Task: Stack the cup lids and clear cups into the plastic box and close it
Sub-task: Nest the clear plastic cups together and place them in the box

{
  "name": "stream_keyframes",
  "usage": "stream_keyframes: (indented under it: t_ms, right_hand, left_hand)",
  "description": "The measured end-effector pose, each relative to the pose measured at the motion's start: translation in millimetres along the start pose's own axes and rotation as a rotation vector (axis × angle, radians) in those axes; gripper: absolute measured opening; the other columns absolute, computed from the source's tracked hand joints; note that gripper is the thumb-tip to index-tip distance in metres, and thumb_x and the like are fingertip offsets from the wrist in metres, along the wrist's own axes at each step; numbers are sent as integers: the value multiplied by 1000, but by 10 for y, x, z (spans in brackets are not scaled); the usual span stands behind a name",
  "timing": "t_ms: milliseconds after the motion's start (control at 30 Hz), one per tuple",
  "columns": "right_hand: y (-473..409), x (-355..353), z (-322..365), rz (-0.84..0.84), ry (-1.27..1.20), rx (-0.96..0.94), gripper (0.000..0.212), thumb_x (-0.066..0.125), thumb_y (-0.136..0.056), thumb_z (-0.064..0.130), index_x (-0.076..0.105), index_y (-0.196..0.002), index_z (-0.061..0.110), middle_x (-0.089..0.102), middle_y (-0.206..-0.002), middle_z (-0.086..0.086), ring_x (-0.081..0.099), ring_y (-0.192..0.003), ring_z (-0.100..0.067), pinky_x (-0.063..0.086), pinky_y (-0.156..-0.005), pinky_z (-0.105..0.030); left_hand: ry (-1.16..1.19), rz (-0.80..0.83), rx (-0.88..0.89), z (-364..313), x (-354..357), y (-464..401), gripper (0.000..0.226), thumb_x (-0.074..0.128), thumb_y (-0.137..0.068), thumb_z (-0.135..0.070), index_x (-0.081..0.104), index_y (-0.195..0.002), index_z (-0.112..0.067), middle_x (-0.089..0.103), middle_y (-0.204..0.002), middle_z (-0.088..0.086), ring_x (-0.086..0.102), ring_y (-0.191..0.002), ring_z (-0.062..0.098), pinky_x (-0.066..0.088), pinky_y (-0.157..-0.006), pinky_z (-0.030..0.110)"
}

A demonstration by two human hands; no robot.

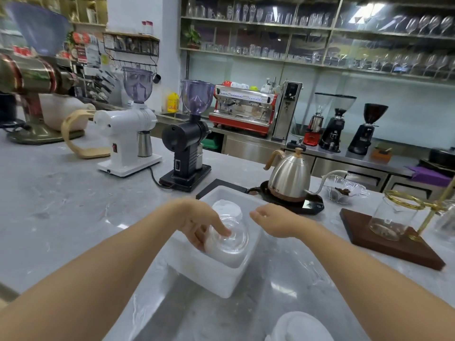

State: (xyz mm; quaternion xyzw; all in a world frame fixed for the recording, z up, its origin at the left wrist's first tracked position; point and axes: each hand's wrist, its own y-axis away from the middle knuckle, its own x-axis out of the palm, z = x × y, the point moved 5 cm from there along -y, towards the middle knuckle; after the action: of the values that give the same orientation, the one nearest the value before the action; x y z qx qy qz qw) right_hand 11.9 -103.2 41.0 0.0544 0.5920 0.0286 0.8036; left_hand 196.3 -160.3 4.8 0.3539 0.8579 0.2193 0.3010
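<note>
A translucent white plastic box (216,279) stands open on the marble counter in front of me. Inside it, at the far end, lies a stack of white cup lids (227,209). My left hand (199,221) reaches into the near end of the box and grips a stack of clear cups (230,238) lying on its side, base toward me. My right hand (273,221) hovers just right of the box rim, fingers apart, holding nothing. A white rounded object (299,327), blurred, sits at the bottom edge; I cannot tell what it is.
Behind the box stand a black grinder (186,148), a white grinder (124,134) and a steel kettle (291,179) on a black base. To the right are a wooden drip stand (391,238) with a glass server and a glass dish (344,190).
</note>
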Motion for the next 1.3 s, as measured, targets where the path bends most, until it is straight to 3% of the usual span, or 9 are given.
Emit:
stream_keyframes:
  t_ms: [233,367,467,600,867,933,1033,1133,1300]
  right_hand:
    - [-140,210,12,-64,101,-78,46,20,-108,14,27,-63,20,31,-66,1,29,-87,-23,24,-97,-32]
    - [-203,263,-22,-115,64,-99,43,22,-106,11,38,-67,17,34,-69,-1,28,-84,-23,26,-101,-36]
    - [-227,316,-101,-136,7,-77,44,22,-107,16,63,-94,6,46,-92,-8,28,-94,-21,24,-104,-34]
    - [-202,334,-105,-144,-8,-145,45,22,-107,15,65,-116,5,58,-111,-13,26,-99,-17,18,-98,-24]
    - [-199,352,-125,-141,4,-147,44,23,-106,14,64,-112,1,58,-115,-14,29,-102,-20,21,-100,-27]
    - [-199,344,-115,-156,-22,-130,41,25,-106,11,64,-109,-1,58,-113,-13,34,-104,-23,20,-99,-27]
    - [-197,316,-77,-161,11,-119,36,30,-103,13,57,-79,6,51,-92,-9,34,-97,-23,27,-97,-31]
    - [-140,281,-99,-142,-121,-61,22,38,-100,18,57,-98,7,47,-107,-6,40,-106,-21,33,-90,-29]
    - [11,210,-70,-215,-140,-13,17,42,-100,28,50,-104,14,49,-117,-4,58,-96,-26,48,-83,-38]
  left_hand:
    - [49,25,26,-18,171,-99,49,77,-92,-12,57,-133,5,68,-127,28,74,-96,36,63,-90,49]
    - [50,-48,32,-18,208,-144,64,81,-89,-24,52,-139,2,60,-136,25,67,-115,38,61,-94,49]
    - [-62,-123,46,-36,205,-152,60,83,-86,-38,59,-133,-9,63,-122,7,65,-111,26,62,-92,44]
    - [-151,-168,10,-43,195,-134,70,81,-85,-47,56,-135,-5,63,-126,13,71,-106,30,61,-94,41]
    - [-172,-325,98,-133,183,-94,80,87,-82,-35,50,-140,6,66,-129,27,78,-66,25,62,-80,31]
    - [-158,-378,115,-120,172,-110,75,89,-80,-33,53,-135,5,71,-109,21,76,-62,27,62,-81,33]
    - [-179,-436,158,-102,175,-114,43,90,-78,-33,64,-98,-5,61,-74,4,79,-66,31,65,-78,35]
    - [-264,-494,193,-128,183,-74,43,90,-75,-37,55,-70,-12,63,-63,5,80,-72,31,66,-70,33]
    - [-453,-552,195,-239,179,30,53,88,-71,-49,69,-98,-7,77,-86,5,77,-80,24,66,-70,33]
